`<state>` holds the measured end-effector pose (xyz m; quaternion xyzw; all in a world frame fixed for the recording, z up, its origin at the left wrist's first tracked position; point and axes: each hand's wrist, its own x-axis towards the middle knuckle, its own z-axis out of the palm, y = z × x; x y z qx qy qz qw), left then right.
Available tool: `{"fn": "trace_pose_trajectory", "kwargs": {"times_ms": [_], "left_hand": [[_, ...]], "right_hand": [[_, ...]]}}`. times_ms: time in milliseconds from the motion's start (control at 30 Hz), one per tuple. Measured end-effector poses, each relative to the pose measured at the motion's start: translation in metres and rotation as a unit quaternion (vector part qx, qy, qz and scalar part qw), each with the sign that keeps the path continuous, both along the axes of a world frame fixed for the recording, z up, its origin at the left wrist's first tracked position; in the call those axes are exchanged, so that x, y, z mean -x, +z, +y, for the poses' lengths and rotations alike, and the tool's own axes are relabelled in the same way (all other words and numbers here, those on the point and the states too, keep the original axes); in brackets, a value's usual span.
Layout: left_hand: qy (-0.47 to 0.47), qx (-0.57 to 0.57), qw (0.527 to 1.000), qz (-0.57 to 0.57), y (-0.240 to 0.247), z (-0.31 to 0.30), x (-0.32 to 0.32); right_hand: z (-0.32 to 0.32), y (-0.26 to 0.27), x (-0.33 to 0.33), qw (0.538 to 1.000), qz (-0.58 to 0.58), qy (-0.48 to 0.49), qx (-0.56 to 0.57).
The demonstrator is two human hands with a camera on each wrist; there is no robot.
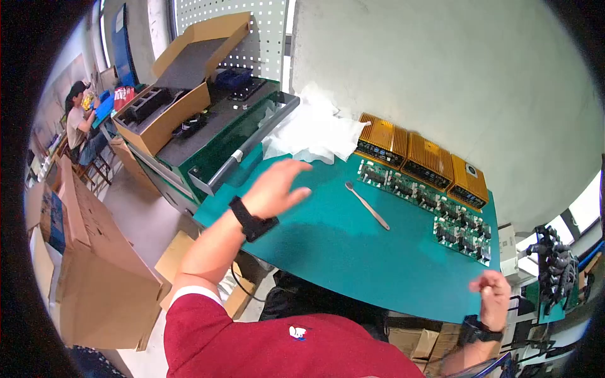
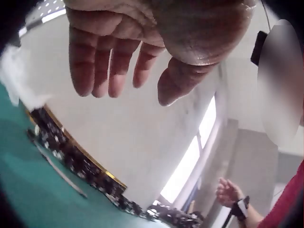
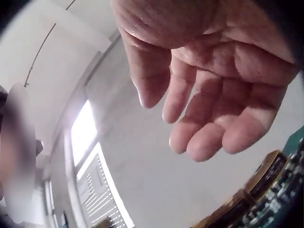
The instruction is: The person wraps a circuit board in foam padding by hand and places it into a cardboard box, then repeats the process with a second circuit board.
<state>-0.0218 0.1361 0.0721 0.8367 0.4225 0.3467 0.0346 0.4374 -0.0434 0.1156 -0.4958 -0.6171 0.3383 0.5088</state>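
Observation:
My left hand (image 1: 277, 187) is over the left part of the green table, its fingers extended and nothing in its grasp; the left wrist view shows its bare palm (image 2: 142, 28). My right hand (image 1: 493, 297) is at the table's right front edge, fingers loosely curled around nothing, as the right wrist view of the hand (image 3: 213, 90) confirms. Between them lies a toothbrush (image 1: 368, 206) with a pinkish-brown handle and dark bristles. Beyond it, several green circuit boards (image 1: 409, 189) form a row, with more boards (image 1: 462, 240) in front at the right.
Gold finned metal cases (image 1: 428, 160) line the table's back edge by the wall. Crumpled white wrapping (image 1: 315, 129) lies at the back left. Beside it stands a cabinet with a grey rail (image 1: 252, 142) and an open cardboard box (image 1: 183, 120). Another person (image 1: 79, 126) sits far left.

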Motion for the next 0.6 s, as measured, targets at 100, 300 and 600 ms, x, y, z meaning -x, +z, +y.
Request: {"fn": "trace_pose_trajectory", "kwargs": {"times_ms": [100,300,600], "left_hand": [[0.061,0.048,0.997,0.020,0.004,0.016,0.020],[-0.023,0.046,0.985,0.168,-0.031,0.078,-0.023],[0.048,0.152,0.952,0.262,-0.065,0.176,-0.104]], "right_hand": [[0.026,0.013,0.042,0.994,-0.059,0.067,0.055],[0.078,0.010,0.065,0.988,-0.088,0.101,0.071],[0.122,0.003,0.053,0.929,-0.370,-0.006,0.003]]}}
